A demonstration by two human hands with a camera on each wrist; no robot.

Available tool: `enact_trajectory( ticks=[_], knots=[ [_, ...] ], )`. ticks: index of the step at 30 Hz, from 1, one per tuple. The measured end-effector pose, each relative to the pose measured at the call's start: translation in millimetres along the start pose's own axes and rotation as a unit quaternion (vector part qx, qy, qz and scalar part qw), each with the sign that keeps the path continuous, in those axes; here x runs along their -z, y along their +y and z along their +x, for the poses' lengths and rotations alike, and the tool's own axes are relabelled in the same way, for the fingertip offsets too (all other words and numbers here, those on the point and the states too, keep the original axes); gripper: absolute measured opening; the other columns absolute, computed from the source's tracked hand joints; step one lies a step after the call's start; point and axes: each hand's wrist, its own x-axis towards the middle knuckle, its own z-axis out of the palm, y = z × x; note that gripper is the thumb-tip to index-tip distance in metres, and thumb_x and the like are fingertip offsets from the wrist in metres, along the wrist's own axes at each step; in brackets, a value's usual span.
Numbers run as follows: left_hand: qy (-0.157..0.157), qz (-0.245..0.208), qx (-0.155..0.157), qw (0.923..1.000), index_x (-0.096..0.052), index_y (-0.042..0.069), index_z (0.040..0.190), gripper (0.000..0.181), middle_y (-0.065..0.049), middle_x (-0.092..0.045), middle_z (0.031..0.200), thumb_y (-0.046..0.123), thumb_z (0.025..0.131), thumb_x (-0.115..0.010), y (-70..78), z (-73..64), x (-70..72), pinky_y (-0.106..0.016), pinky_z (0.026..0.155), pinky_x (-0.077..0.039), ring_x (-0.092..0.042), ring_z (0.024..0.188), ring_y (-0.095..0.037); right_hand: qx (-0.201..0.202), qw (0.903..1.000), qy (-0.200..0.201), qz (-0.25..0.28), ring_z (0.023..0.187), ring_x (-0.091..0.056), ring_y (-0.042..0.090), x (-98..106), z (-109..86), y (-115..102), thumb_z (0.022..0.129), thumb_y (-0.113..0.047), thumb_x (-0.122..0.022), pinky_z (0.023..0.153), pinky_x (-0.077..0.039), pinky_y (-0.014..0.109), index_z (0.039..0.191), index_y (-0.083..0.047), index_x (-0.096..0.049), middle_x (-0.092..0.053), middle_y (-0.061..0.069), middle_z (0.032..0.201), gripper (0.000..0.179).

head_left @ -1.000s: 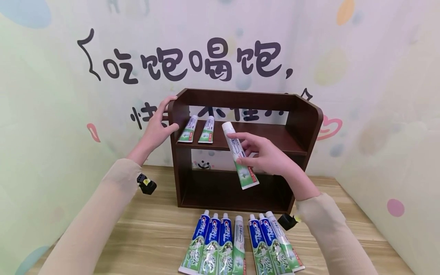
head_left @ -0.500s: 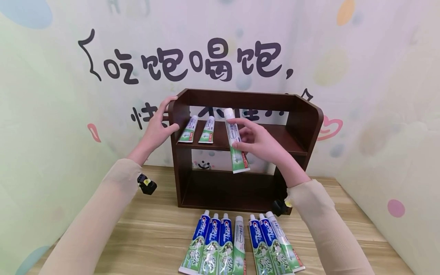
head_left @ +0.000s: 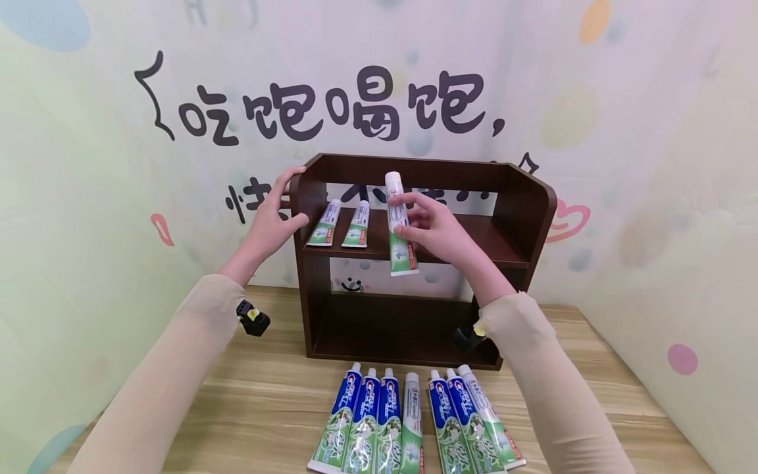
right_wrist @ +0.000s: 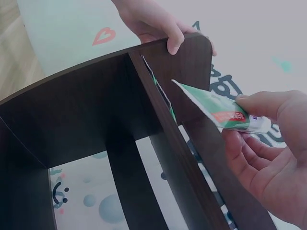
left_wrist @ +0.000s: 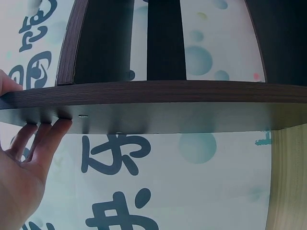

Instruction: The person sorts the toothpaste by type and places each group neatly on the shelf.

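My right hand (head_left: 435,227) pinches a white and green toothpaste tube (head_left: 403,253) between thumb and fingers, cap up and nearly upright. It overlaps the upper level of a dark brown shelf rack (head_left: 403,359) in the head view. The right wrist view shows the flat end of the tube (right_wrist: 211,103) pointing toward the rack. My left hand (head_left: 275,220) grips the rack's left side panel, its thumb on one face and its fingers (left_wrist: 53,136) on the other. Two similar tubes (head_left: 324,224) lean on the upper shelf at the left.
In front of the rack, several blue and green toothpaste tubes (head_left: 361,421) lie on the wooden table (head_left: 254,408). A white and green tube (head_left: 412,421) lies among them, another (head_left: 494,421) at their right. A printed wall (head_left: 379,39) stands close behind.
My right hand has raised the toothpaste tube and moved it slightly left, turning it from slanted to nearly upright. My left hand has stayed on the rack.
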Motion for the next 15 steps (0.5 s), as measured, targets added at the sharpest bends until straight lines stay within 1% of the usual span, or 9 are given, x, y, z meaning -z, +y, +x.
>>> enact_trajectory(
  ticks=[7, 10, 12, 15],
  knots=[
    [0.002, 0.0, -0.002, 1.0, -0.033, 0.041, 0.148, 0.075, -0.012, -0.051, 0.137, 0.006, 0.088, -0.061, 1.0, -0.8, 0.3, -0.038, 0.077, -0.049, -0.058, 0.106, -0.031, -0.035, 0.9989, 0.017, 0.025, 0.105, -0.059, 0.027, 2, 11.8, 11, 0.093, -0.021, -0.068, 0.075, -0.055, 0.025, 0.137, -0.033, -0.054, -0.062, 0.012, 0.128, 0.047],
    [0.002, 0.003, -0.003, 1.0, -0.033, 0.042, 0.148, 0.075, -0.012, -0.05, 0.137, 0.007, 0.088, -0.061, 1.2, -0.9, 0.4, -0.037, 0.077, -0.049, -0.057, 0.106, -0.031, -0.046, 0.9978, 0.019, 0.044, 0.109, -0.057, 0.027, 3, 15.2, 16, 0.093, -0.021, -0.068, 0.077, -0.054, 0.025, 0.138, -0.034, -0.051, -0.059, 0.011, 0.133, 0.05],
    [0.001, 0.003, -0.003, 1.0, -0.032, 0.043, 0.148, 0.075, -0.012, -0.05, 0.137, 0.007, 0.088, -0.061, 1.0, -0.8, 0.4, -0.036, 0.077, -0.049, -0.057, 0.106, -0.031, -0.049, 0.997, 0.014, 0.057, 0.113, -0.055, 0.028, 4, 17.0, 18, 0.092, -0.018, -0.069, 0.082, -0.055, 0.028, 0.14, -0.034, -0.049, -0.055, 0.011, 0.138, 0.054],
    [0.001, 0.002, -0.002, 1.0, -0.033, 0.044, 0.147, 0.075, -0.012, -0.051, 0.137, 0.006, 0.088, -0.061, 0.5, -0.7, 0.5, -0.036, 0.077, -0.048, -0.057, 0.107, -0.03, -0.051, 0.9962, 0.001, 0.071, 0.119, -0.054, 0.03, 5, 19.0, 22, 0.091, -0.012, -0.069, 0.093, -0.055, 0.037, 0.142, -0.033, -0.045, -0.051, 0.012, 0.143, 0.061]
  ],
)
